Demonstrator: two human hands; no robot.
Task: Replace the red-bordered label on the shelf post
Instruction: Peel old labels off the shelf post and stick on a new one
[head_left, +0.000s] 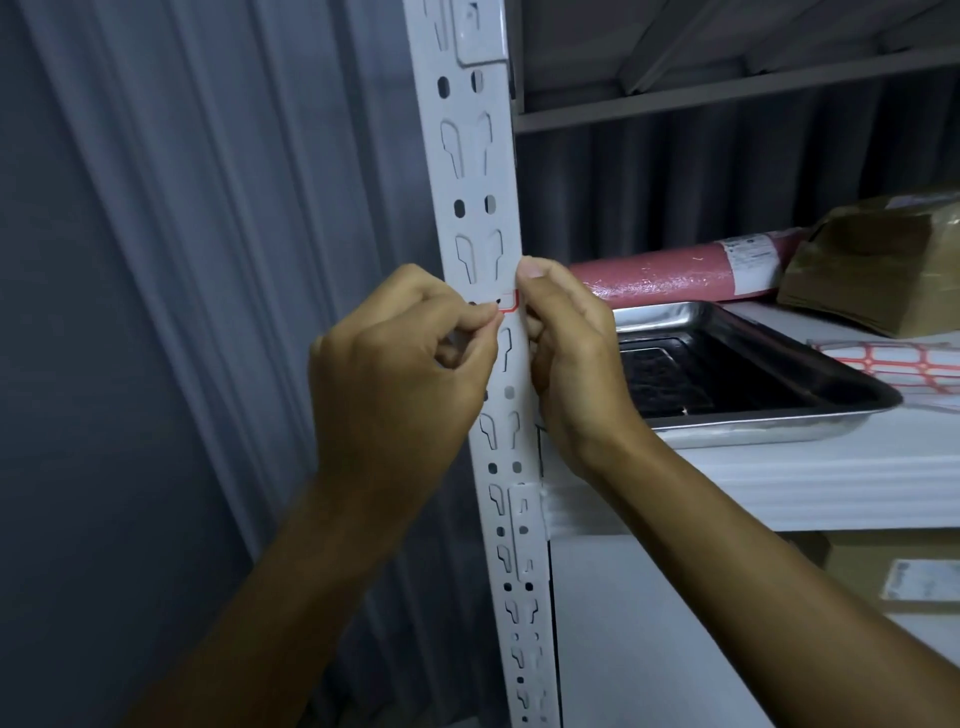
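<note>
One white slotted shelf post (480, 218) carries one red-bordered label (509, 302) at mid-height. Left hand (400, 374) pinches the label's edge; right hand (566, 353) grips the post beside it. Right of the post: one steel tray (769, 415), one pink roll (675, 273), its writing unreadable.

Dim, bluish light; the glossy steel tray (737, 374) catches pale glare. Wide-angle distortion bends the white perforated metal shelf post (483, 208); edges look soft.
</note>
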